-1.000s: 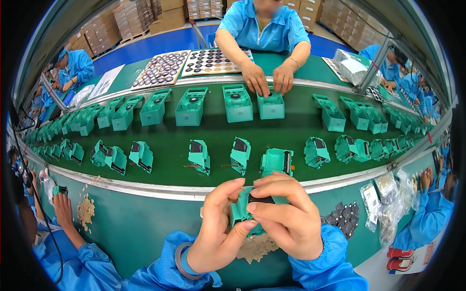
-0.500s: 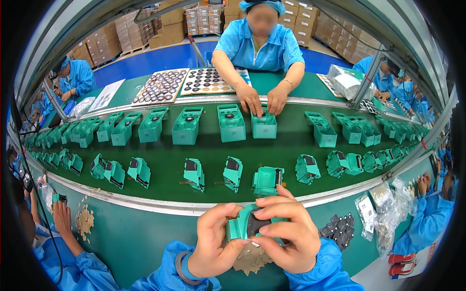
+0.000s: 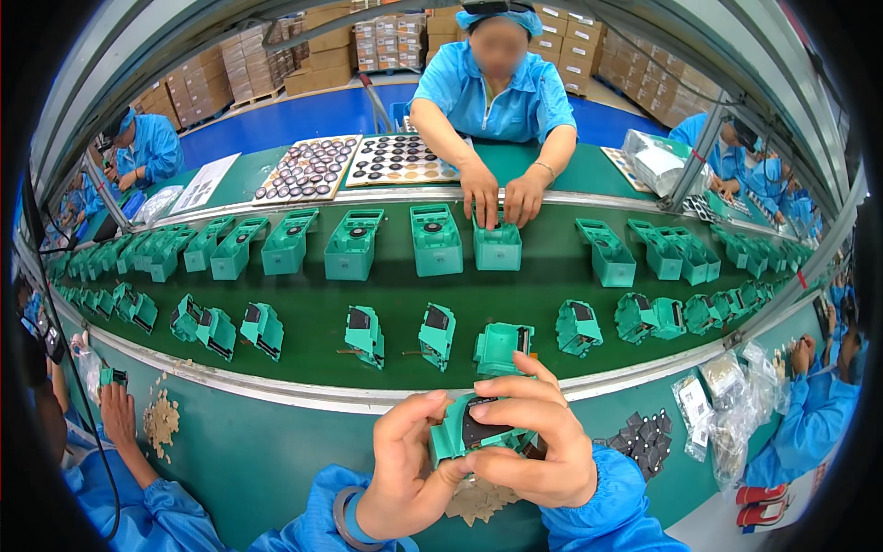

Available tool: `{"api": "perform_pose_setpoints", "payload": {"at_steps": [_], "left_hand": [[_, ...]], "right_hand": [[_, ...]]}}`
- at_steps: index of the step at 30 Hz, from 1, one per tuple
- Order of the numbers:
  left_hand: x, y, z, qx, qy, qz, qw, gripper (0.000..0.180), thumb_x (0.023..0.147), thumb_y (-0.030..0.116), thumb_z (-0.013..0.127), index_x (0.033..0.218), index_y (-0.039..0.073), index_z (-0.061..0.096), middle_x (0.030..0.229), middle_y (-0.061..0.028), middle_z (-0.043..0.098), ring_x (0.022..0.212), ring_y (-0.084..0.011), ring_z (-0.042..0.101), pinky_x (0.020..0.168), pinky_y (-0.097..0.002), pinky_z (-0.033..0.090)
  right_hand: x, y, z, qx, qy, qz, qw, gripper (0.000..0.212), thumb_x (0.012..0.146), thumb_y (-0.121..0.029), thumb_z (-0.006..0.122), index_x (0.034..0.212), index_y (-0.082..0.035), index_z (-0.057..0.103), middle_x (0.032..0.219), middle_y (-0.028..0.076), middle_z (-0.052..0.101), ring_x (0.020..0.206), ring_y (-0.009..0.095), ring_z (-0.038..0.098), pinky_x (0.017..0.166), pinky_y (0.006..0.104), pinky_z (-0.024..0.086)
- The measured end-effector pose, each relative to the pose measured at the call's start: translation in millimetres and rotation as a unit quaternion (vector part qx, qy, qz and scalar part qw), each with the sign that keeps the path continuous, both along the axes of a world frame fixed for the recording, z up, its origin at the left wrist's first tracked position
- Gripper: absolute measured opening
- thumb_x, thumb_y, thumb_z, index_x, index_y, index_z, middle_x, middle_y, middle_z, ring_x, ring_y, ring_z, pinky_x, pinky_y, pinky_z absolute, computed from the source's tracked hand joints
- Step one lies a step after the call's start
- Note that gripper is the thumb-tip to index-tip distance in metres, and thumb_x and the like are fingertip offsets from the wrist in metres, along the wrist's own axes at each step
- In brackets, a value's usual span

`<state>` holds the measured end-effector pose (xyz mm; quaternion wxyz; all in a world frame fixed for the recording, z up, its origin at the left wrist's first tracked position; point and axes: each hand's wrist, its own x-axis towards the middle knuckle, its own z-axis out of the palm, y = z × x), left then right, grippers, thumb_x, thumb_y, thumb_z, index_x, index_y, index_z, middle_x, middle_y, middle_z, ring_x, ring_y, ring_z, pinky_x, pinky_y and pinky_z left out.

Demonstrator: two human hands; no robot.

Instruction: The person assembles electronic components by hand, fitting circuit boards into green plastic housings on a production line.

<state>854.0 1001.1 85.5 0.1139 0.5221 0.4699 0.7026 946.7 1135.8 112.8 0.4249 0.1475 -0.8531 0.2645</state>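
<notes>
Held above the near bench is a green plastic housing point(image 3: 448, 440) with a black rectangular pad point(image 3: 486, 431) on its upper face. My left hand point(image 3: 405, 474) is closed round the housing's left side, thumb at its lower edge. From the right, my right hand point(image 3: 549, 437) grips it too, fingertips lying on the black pad and thumb near the bottom. Partly hidden under my hands is a pile of small beige pieces point(image 3: 478, 504). To the right lies a heap of black square pads point(image 3: 644, 443). Just beyond my fingers, an open green housing point(image 3: 501, 350) sits on the belt.
A green conveyor belt point(image 3: 303, 368) crosses in front, carrying two rows of green housings; a metal rail point(image 3: 313, 397) edges it. Opposite, a co-worker's hands point(image 3: 501, 198) work on a housing. Clear plastic bags point(image 3: 727, 396) lie right; a neighbour's arm point(image 3: 124, 428) reaches in left.
The housing has tilted in my hands, showing more of its right side. My right fingers have shifted across the black pad. The co-worker's hands moved slightly.
</notes>
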Motion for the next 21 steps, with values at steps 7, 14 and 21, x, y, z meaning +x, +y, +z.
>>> {"api": "perform_pose_setpoints", "payload": {"at_steps": [7,14,21], "left_hand": [[-2,-3,2,-0.031,-0.111,0.066,0.991,0.058,0.077,-0.004,0.063,0.126,-0.005,0.031,0.119,-0.0147,0.042,0.112,-0.0215,0.04,0.097,-0.034,0.03],[-86,-18,14,0.153,-0.151,0.337,0.917,0.03,0.087,0.001,0.05,0.118,0.001,0.047,0.113,-0.0062,0.049,0.1,-0.0131,0.048,0.089,-0.0298,0.038],[-140,-11,-61,0.095,-0.202,0.411,0.884,0.026,0.084,0.0,0.056,0.108,0.007,0.055,0.102,0.0015,0.052,0.084,-0.0075,0.044,0.078,-0.0217,0.034]], "right_hand": [[-1,3,0,-0.162,0.056,0.015,0.985,0.034,0.07,-0.008,0.071,0.101,-0.009,0.056,0.11,0.015,0.056,0.108,0.033,0.052,0.097,0.0521,0.034],[30,26,15,-0.325,0.244,-0.046,0.912,0.026,0.087,-0.01,0.049,0.112,-0.005,0.047,0.111,0.014,0.047,0.106,0.025,0.047,0.101,0.0466,0.033],[28,21,10,-0.276,0.24,-0.156,0.918,0.016,0.082,-0.011,0.055,0.094,-0.009,0.044,0.096,0.014,0.052,0.09,0.025,0.053,0.094,0.0488,0.037]]}}
